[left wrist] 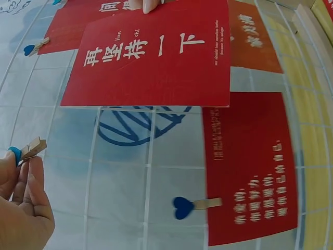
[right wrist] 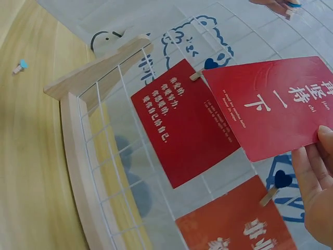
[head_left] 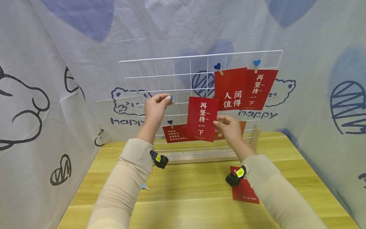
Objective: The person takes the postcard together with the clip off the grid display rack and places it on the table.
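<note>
My left hand [head_left: 155, 109] pinches a small wooden clothespin [left wrist: 34, 149] with a blue top, in front of the left half of a white wire grid rack [head_left: 171, 58]. My right hand [head_left: 230, 130] holds a red card [head_left: 202, 119] with white Chinese characters by its right edge, thumb on the front. The card is upright before the grid and overlaps the lower clipped cards in the head view. Behind it, a red card [right wrist: 182, 125] and an orange card [right wrist: 234, 224] hang from heart-topped clothespins.
Two more red cards, one left [head_left: 228, 84] and one right [head_left: 263, 90], hang at the grid's upper right. On the wooden table [head_left: 186, 190] lie a loose red card [head_left: 246, 192] under the right forearm and a blue-topped clothespin [head_left: 146, 188] near the left forearm.
</note>
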`<act>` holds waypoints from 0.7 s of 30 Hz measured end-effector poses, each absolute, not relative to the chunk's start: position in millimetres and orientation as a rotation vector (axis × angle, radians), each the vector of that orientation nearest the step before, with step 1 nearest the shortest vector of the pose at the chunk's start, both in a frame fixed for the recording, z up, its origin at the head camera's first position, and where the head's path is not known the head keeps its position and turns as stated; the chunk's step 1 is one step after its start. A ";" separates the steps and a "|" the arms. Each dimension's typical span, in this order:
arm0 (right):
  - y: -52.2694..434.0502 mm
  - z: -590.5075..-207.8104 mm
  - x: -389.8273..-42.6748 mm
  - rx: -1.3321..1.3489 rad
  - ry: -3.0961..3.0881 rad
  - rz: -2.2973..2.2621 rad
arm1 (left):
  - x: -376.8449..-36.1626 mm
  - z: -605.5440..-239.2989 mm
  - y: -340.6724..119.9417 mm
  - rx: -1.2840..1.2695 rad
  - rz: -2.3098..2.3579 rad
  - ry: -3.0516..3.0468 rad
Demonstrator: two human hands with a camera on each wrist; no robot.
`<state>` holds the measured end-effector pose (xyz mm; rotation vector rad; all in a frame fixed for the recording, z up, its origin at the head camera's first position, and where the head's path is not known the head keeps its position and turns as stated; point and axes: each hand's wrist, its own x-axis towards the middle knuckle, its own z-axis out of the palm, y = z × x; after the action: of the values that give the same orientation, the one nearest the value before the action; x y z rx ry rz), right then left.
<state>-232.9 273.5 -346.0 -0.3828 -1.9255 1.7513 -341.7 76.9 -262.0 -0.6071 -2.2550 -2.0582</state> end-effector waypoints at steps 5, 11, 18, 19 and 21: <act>275.6 -356.3 -226.2 -0.359 -1.902 1.805 | -335.6 -280.6 68.5 -0.602 -2.099 -2.296; 278.6 -368.2 -218.5 -0.358 -1.865 1.874 | -327.7 -303.7 57.3 -0.535 -2.164 -2.344; 282.9 -381.5 -211.3 -0.401 -1.873 1.880 | -318.5 -336.1 40.2 -0.489 -2.191 -2.399; 283.3 -383.2 -210.2 -0.401 -1.875 1.883 | -317.7 -340.6 37.8 -0.471 -2.201 -2.400; 283.8 -386.2 -207.9 -0.401 -1.862 1.907 | -315.9 -348.9 32.6 -0.444 -2.223 -2.395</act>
<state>-207.9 283.8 -386.2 -0.4009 -1.8623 1.9068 -315.9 32.6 -348.9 -0.4445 -2.3953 -2.2229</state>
